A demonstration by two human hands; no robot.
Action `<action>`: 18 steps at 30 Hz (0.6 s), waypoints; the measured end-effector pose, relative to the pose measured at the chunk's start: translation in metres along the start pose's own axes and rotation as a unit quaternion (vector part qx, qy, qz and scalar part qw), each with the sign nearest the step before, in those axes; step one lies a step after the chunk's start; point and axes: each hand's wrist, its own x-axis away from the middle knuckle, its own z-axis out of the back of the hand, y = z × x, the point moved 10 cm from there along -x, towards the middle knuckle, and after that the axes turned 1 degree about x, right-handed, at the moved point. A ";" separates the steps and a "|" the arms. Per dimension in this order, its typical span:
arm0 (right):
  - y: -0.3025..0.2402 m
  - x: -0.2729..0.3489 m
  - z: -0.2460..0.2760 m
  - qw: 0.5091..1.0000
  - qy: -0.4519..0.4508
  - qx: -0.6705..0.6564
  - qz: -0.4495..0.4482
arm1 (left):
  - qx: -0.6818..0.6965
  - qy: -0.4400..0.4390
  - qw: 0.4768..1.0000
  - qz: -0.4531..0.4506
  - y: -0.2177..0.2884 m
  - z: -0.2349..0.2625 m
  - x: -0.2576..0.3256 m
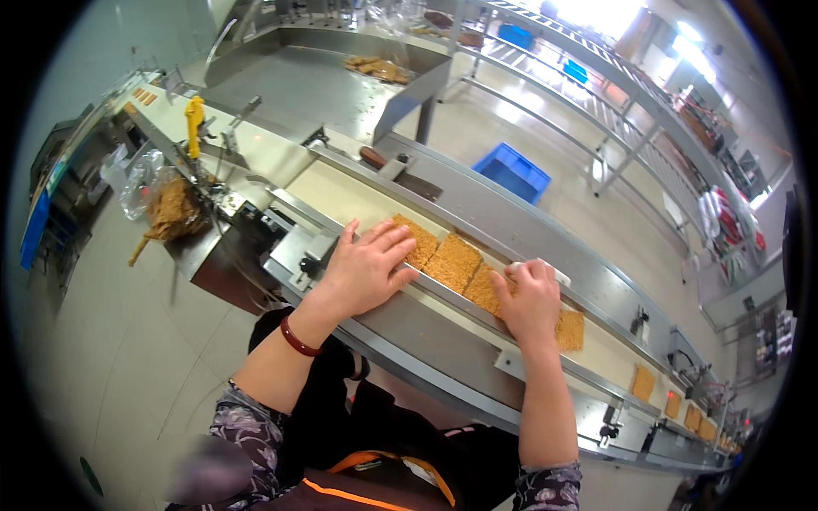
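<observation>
Several square, golden, crumbly-looking slabs lie in a row on a cream conveyor belt [328,192]. My left hand [365,271] rests with fingers spread at the left end of the row, its fingertips on the first slab [415,241]. Beside it, a second slab [452,261] lies between my hands. My right hand [532,305] is bent over the row, fingers curled next to a third slab [483,289]. A short white piece [562,278] shows beside those fingers; their grip is partly hidden. Just right of that hand lies another slab [569,330].
Metal rails border the belt, and a dark-handled blade [417,183] lies on the far one. More slabs [643,382] sit down the belt. A bag of brown pieces [175,209] hangs at left. Beyond stand a steel tray table [281,81] and a blue crate [513,173].
</observation>
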 end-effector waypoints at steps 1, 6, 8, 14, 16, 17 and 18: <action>-0.009 -0.004 -0.002 0.999 -0.010 0.041 0.005 | -0.014 -0.014 0.999 -0.036 0.017 -0.002 0.002; -0.006 -0.003 -0.009 0.999 -0.021 0.028 -0.029 | 0.030 -0.025 0.994 -0.106 0.068 -0.016 -0.003; -0.003 -0.006 -0.012 0.998 -0.004 -0.045 -0.038 | 0.038 -0.022 0.993 -0.105 0.066 -0.015 -0.005; -0.002 -0.009 -0.031 0.970 -0.056 -0.227 -0.063 | 0.013 0.034 0.998 -0.050 0.047 -0.004 -0.009; -0.004 -0.010 -0.028 0.973 -0.048 -0.221 -0.036 | 0.008 0.033 0.999 -0.026 0.037 0.000 -0.011; -0.007 -0.010 -0.025 0.975 -0.043 -0.219 -0.023 | 0.006 0.032 0.999 -0.014 0.033 0.002 -0.012; -0.010 -0.009 -0.025 0.972 -0.053 -0.228 -0.028 | 0.001 0.031 0.999 -0.010 0.032 0.002 -0.012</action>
